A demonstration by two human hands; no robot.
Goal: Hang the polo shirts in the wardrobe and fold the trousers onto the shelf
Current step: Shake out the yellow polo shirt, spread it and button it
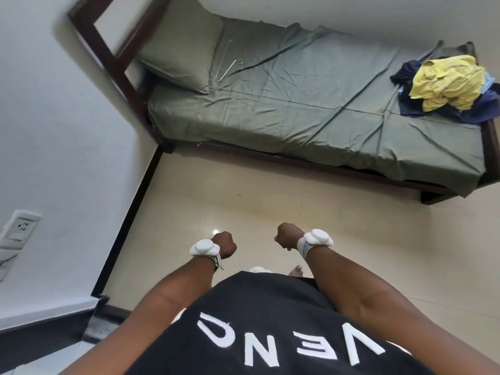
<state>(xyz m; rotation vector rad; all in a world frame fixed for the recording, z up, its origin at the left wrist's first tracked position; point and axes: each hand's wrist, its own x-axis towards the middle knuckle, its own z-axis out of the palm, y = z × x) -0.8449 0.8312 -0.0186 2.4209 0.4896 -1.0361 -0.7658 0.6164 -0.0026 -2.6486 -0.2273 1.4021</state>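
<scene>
Yellow and dark blue clothes [446, 85] lie heaped at the far right end of the green-sheeted bed [297, 104], with a wire hanger [228, 67] beside the pillow [181, 54]. Over the floor, well apart from the bed, the left hand [224, 244] and right hand [287, 236] are clenched on nothing.

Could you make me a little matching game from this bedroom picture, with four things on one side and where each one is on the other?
Things:
1. pillow
2. wire hanger
3. pile of clothes
4. wall socket

Places:
A. on the wall at the far left
B. at the foot end of the bed, far right
C. at the head end of the bed, against the headboard
D. on the sheet, right beside the pillow

Pairs: 1-C, 2-D, 3-B, 4-A
</scene>
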